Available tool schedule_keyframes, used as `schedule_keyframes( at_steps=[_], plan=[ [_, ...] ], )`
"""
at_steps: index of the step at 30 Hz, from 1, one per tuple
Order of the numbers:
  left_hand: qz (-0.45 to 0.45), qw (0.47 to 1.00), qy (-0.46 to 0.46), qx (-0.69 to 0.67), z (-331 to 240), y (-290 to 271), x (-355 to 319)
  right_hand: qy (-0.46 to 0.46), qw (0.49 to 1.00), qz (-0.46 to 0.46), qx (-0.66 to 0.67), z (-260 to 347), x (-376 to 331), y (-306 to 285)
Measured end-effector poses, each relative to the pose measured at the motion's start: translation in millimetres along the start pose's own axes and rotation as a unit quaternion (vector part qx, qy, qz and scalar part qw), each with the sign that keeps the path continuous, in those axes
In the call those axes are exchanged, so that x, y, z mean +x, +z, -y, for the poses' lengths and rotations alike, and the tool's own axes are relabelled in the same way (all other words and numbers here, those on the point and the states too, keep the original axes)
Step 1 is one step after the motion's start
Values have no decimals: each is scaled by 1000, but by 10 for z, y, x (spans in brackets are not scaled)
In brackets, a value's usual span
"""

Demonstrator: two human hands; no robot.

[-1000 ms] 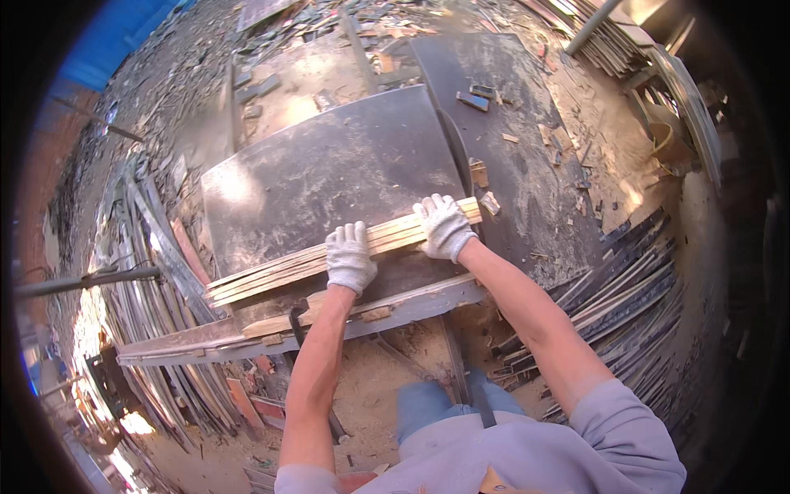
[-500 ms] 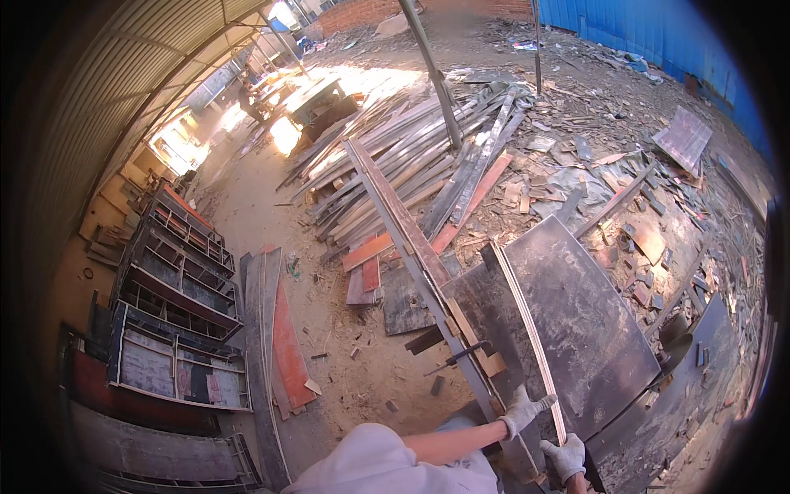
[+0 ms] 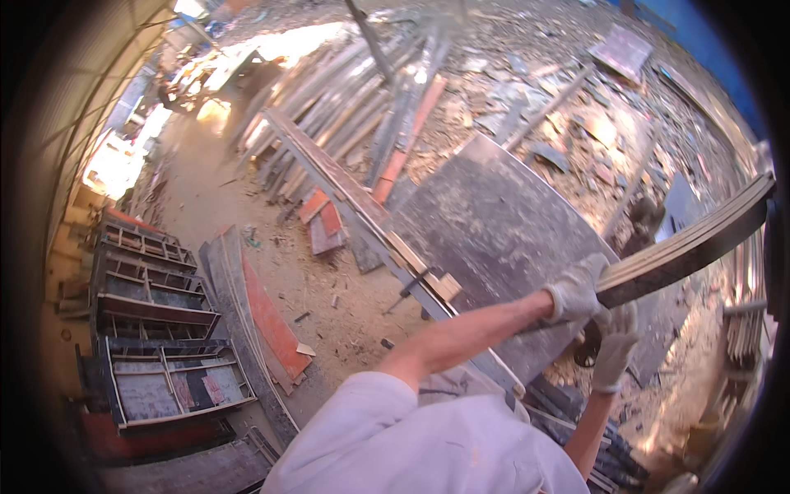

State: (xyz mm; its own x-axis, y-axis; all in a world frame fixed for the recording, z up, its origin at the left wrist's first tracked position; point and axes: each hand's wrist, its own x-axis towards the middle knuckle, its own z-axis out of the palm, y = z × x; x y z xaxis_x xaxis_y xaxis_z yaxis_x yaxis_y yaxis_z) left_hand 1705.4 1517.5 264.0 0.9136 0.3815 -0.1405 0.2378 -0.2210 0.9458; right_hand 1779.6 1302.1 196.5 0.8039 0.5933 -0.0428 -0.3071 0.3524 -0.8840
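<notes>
A bundle of long plywood strips [image 3: 687, 247], with pale edges and dark faces, is held up at my right, slanting toward the far right rim. My left hand [image 3: 578, 288], in a whitish work glove, grips the bundle from above near its near end. Below it, my gloved right hand [image 3: 615, 346] holds the underside, its fingers partly hidden. Left of the hands stands a long narrow work rail [image 3: 350, 204] with a small wood block [image 3: 447, 286] and a dark clamp-like bar [image 3: 406, 286]. A large dark panel [image 3: 502, 230] lies beyond my hands.
Heaped timber strips [image 3: 329, 123] lie ahead, with wood scraps [image 3: 597, 136] scattered at right. Framed panels [image 3: 169, 379] stand along the left, beside long boards [image 3: 271, 317] on the floor. More upright strips [image 3: 745, 329] are at the far right.
The strips have come up off the dark panel and swung round to the right, carried by both hands. My view has turned rightward with them.
</notes>
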Motion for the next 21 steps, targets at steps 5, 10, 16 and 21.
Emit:
schedule_keyframes(
  at_steps=[5, 10, 16, 21],
  plan=[
    [245, 948, 96, 177, 384, 266, -14, -72, 973, -206, 77, 1112, -27, -967],
    [473, 855, -5, 213, 1083, 734, -134, -4, 889, -444, 114, 178, -1348, -1791],
    [500, 826, -34, 260, 1786, 712, -426, 57, 838, -510, 186, -679, -1884, -1813],
    [406, 859, 17, 313, 1876, 495, -795, 104, 838, -494, 206, -986, -2114, -1990]
  ],
)
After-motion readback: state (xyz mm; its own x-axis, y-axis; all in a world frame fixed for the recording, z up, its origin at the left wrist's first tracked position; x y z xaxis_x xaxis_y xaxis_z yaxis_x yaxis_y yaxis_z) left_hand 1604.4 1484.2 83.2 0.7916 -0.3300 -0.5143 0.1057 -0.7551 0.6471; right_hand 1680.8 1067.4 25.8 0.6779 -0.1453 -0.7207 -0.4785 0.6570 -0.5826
